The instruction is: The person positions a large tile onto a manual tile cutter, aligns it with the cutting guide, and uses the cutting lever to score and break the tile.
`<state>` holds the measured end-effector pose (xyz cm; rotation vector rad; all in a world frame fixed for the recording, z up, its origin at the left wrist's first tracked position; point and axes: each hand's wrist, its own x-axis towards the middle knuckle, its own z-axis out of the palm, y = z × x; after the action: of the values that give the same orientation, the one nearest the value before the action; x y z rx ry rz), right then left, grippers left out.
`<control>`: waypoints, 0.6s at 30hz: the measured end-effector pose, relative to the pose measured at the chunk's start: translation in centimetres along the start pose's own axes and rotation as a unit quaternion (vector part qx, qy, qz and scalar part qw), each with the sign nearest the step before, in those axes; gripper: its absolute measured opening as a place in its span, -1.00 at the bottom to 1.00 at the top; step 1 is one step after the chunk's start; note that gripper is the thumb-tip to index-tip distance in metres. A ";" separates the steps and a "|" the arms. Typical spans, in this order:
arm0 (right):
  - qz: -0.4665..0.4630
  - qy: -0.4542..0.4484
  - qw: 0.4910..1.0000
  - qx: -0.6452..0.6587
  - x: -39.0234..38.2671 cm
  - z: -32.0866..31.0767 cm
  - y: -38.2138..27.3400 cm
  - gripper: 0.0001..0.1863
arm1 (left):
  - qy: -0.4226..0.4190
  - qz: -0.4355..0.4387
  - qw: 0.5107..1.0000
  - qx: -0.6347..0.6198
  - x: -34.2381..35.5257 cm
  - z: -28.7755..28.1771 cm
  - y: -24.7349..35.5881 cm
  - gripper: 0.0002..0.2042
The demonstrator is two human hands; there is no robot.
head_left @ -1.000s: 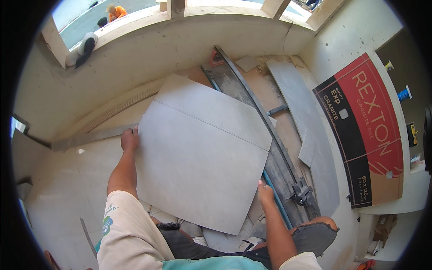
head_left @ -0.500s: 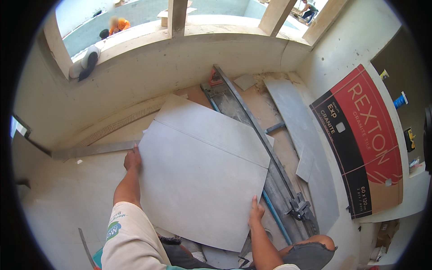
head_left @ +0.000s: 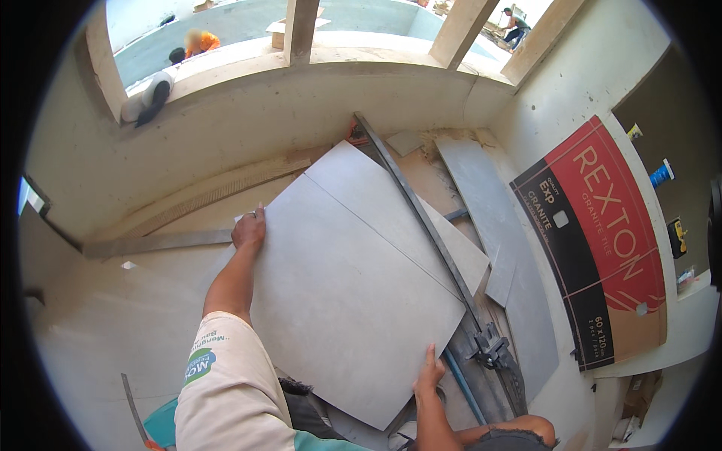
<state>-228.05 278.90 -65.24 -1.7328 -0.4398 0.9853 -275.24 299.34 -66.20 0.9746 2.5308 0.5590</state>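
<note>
A large pale grey tile (head_left: 346,293) with a dark straight line across its upper right part lies aslant, its right portion reaching beneath the long metal rail (head_left: 412,198) of a tile cutter (head_left: 492,353). My left hand (head_left: 248,229) is closed on the tile's upper left edge. At its lower right edge, my right hand (head_left: 429,376) grips it with the thumb on top. Another pale piece (head_left: 466,248) shows to the right of the rail, and a flat metal straightedge (head_left: 158,242) runs out to the left beside my left hand.
Grey tile strips (head_left: 526,331) lie along the right side. A red-and-black carton (head_left: 571,308) leans on the right wall. A wooden-framed opening (head_left: 297,37) tops the back wall (head_left: 248,113), with two people (head_left: 201,45) (head_left: 517,31) beyond it. Small tools (head_left: 662,173) sit in a right-hand recess.
The tile has shifted up and rightward, turning clockwise, and now reaches under the cutter's rail. My left hand has moved right and upward with it; both hands still hold it.
</note>
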 end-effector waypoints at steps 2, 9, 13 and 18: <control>0.018 0.027 0.999 0.000 -0.8 -0.3 0.1 -0.46 | -0.021 0.013 1.000 -0.001 0.4 0.7 1.2 -0.31; 0.037 0.104 0.994 0.024 -1.8 -1.3 1.9 -0.51 | -0.067 0.047 0.997 0.009 0.9 4.9 5.8 -0.33; 0.059 0.134 0.989 0.028 -1.6 -1.6 2.0 -0.51 | -0.081 0.073 0.994 0.014 0.8 6.7 8.4 -0.33; 0.086 0.137 0.987 0.010 -1.3 -2.3 2.5 -0.43 | -0.083 0.106 0.991 -0.007 1.4 9.6 11.1 -0.33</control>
<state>-227.43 275.68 -66.76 -1.8792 -0.1042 0.8497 -265.62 310.05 -69.26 1.2399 2.2902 0.5296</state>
